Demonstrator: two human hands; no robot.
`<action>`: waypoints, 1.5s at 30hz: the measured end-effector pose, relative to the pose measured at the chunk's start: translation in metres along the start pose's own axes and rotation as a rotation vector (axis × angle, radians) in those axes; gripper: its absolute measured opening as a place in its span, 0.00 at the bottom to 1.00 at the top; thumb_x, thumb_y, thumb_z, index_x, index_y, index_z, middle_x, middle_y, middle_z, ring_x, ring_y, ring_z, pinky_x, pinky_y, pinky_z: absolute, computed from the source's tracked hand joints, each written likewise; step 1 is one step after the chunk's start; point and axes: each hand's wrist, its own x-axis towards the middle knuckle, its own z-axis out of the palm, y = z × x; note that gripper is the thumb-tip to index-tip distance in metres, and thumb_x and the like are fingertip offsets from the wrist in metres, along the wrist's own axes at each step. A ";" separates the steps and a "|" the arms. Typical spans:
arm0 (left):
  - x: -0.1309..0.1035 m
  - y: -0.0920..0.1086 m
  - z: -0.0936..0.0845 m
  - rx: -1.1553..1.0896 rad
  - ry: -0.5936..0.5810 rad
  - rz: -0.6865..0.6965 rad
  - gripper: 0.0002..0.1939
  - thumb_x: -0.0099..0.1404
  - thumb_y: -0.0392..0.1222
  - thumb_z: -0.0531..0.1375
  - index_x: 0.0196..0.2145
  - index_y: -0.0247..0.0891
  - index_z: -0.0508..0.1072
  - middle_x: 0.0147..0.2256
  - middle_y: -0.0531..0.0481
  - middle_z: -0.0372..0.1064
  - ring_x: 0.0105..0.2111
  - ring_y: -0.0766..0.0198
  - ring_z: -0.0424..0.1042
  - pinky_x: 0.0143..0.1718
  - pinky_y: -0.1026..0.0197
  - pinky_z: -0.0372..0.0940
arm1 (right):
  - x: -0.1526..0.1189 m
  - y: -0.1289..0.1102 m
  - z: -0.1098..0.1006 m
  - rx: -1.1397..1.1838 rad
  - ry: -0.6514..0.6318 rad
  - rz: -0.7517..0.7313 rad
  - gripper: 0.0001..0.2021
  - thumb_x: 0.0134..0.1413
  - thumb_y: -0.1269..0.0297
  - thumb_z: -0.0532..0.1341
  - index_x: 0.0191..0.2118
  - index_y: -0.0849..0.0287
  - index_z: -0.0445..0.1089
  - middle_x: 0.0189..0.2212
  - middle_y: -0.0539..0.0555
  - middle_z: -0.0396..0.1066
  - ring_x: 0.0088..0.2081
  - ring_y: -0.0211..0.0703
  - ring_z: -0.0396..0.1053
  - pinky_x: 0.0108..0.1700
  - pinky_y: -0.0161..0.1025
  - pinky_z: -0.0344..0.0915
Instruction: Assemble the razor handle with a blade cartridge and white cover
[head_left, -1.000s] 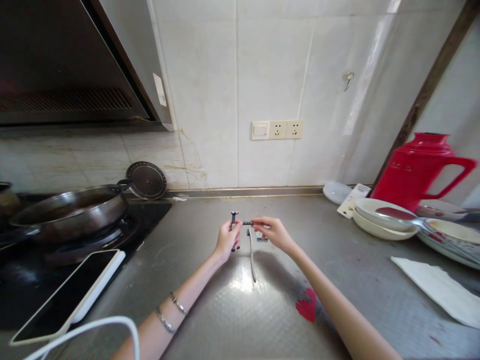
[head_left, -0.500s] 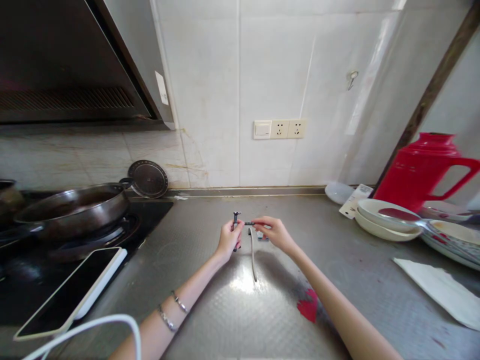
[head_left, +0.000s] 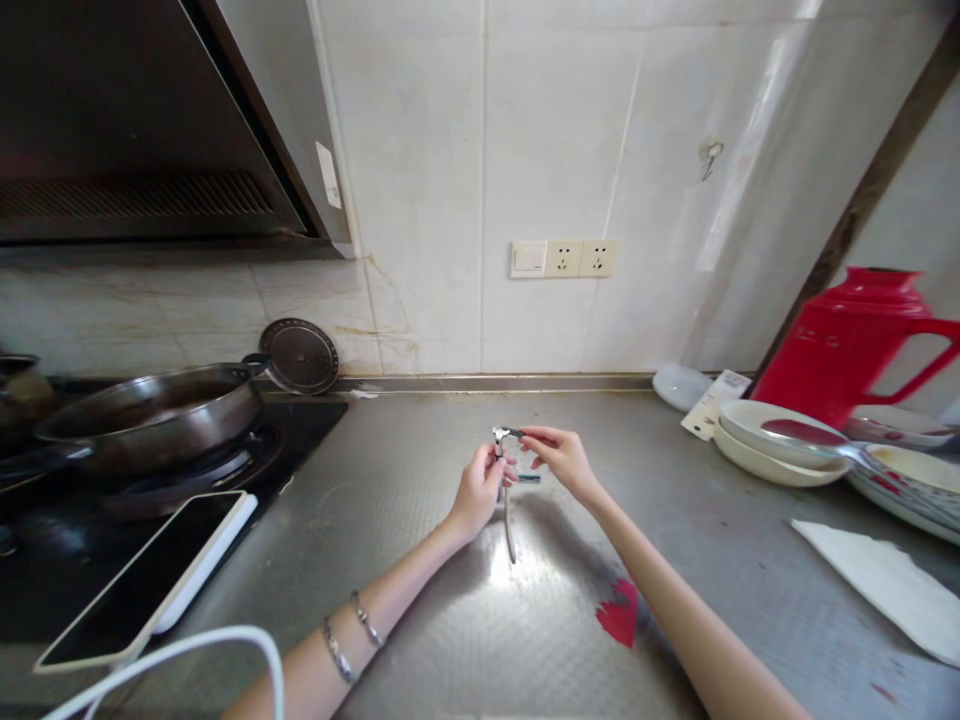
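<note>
Apparently, the handling is midway: above the metal counter (head_left: 405,450), the left hand (head_left: 475,490) grips a small upright stick (head_left: 500,449), while the right hand (head_left: 565,461) pinches a dark piece (head_left: 513,432) beside the stick's pale top. Stick and piece meet or nearly meet; whether they are joined, I cannot tell. Below, a grey cord (head_left: 510,535) and a dark strip (head_left: 529,478) lie outside either grasp.

upright piece (head_left: 500,441) (silver-topped), dark stick (head_left: 513,432) beside top

Bright glare on metal counter (head_left: 517,610); soft shadows; edges stretched.
</note>
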 end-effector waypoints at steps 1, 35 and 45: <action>-0.002 -0.001 0.003 0.003 -0.025 -0.011 0.12 0.62 0.46 0.54 0.40 0.36 0.63 0.36 0.47 0.68 0.29 0.66 0.71 0.32 0.63 0.66 | -0.001 -0.002 0.000 0.002 -0.007 -0.003 0.18 0.41 0.57 0.64 0.37 0.65 0.76 0.28 0.57 0.76 0.20 0.37 0.68 0.20 0.35 0.68; -0.005 -0.002 0.004 -0.036 -0.106 -0.103 0.14 0.58 0.46 0.59 0.38 0.35 0.64 0.29 0.49 0.69 0.25 0.65 0.71 0.27 0.64 0.64 | -0.006 -0.018 -0.002 0.023 -0.138 -0.014 0.13 0.41 0.61 0.64 0.34 0.63 0.76 0.27 0.54 0.75 0.26 0.39 0.70 0.27 0.36 0.71; -0.007 0.005 0.008 -0.061 -0.119 -0.156 0.14 0.57 0.45 0.59 0.37 0.35 0.63 0.28 0.50 0.69 0.23 0.64 0.71 0.26 0.62 0.66 | -0.007 -0.018 -0.003 0.038 -0.149 -0.016 0.10 0.42 0.62 0.63 0.31 0.61 0.75 0.27 0.53 0.73 0.31 0.42 0.71 0.33 0.39 0.72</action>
